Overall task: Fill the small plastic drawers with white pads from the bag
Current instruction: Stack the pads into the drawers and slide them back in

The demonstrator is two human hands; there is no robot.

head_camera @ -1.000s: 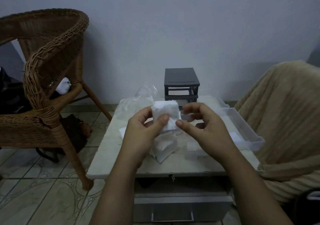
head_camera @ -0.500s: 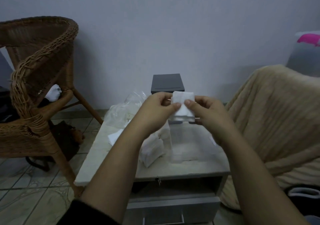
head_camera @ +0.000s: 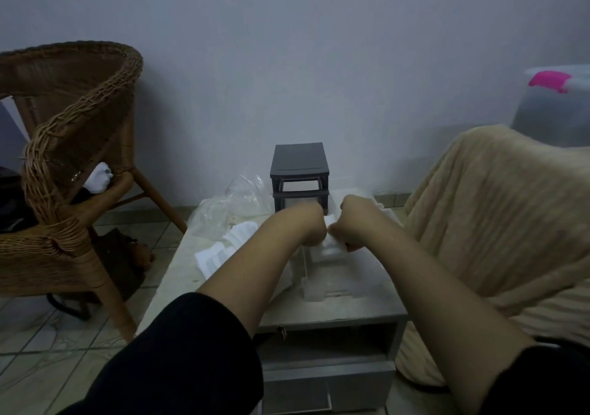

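Observation:
My left hand (head_camera: pixel 308 227) and my right hand (head_camera: pixel 352 224) are knuckles-up side by side, both shut on a stack of white pads (head_camera: pixel 333 243) that shows between and under them. They hold it low over a clear plastic drawer (head_camera: pixel 322 290) lying on the small table (head_camera: pixel 351 311). Behind the hands stands the dark drawer frame (head_camera: pixel 300 173) with its upper slot empty. The clear bag (head_camera: pixel 230 211) lies crumpled at the table's back left. More white pads (head_camera: pixel 220 253) lie loose beside my left forearm.
A wicker chair (head_camera: pixel 67 165) stands left of the table, a white cloth on its seat. A beige blanket (head_camera: pixel 498 223) covers furniture on the right, with a clear bin with a pink latch (head_camera: pixel 552 104) behind it. Another clear drawer (head_camera: pixel 383 210) peeks out past my right hand.
Both hands have carried the pad stack forward and down, from in front of the frame to just above the clear drawer. The view has shifted with my head.

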